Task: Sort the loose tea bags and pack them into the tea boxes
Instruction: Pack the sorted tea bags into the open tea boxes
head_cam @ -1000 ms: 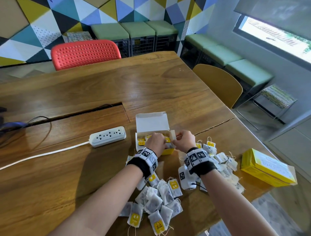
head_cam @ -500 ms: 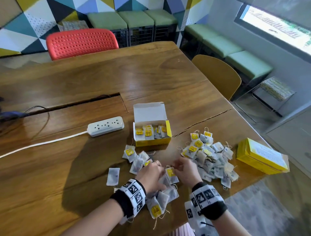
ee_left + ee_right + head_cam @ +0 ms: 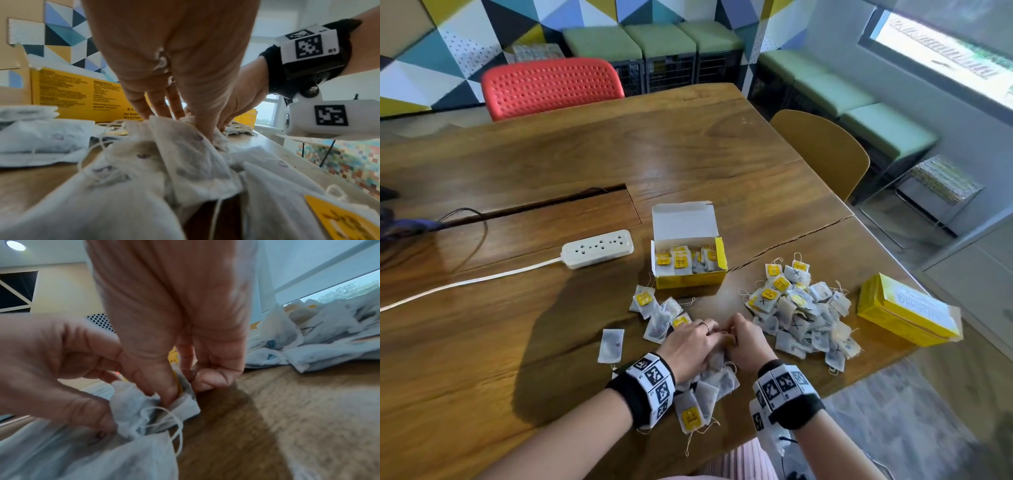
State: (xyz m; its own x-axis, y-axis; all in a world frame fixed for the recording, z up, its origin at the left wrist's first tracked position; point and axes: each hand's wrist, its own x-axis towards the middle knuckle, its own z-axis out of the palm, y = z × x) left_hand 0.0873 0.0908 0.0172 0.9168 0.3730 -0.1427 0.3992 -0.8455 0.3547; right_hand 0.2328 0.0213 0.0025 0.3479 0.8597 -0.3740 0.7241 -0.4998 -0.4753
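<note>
From the head view, the left hand [image 3: 690, 346] and right hand [image 3: 748, 344] meet over the near pile of tea bags [image 3: 709, 387] on the table [image 3: 517, 342], fingers curled down into the bags. Beyond them the open tea box [image 3: 688, 263] stands partly filled, lid flap up. A second pile of tea bags [image 3: 796, 315] lies to the right, and just past it a closed yellow box [image 3: 907, 313]. A white power strip [image 3: 597, 248] lies left of the open box.

From the left wrist, the left hand's fingers [image 3: 158, 104] reach down onto the crumpled bags, the thumb pressing into one; its grip is partly closed on the bag tops. The right hand [image 3: 244, 95] works close beside it.

From the right wrist, the right hand's thumb and forefinger [image 3: 164, 382] pinch one grey tea bag [image 3: 185, 395] tightly, its string looping below. The left hand [image 3: 61, 369] pinches the same bunch of bags from the other side.
</note>
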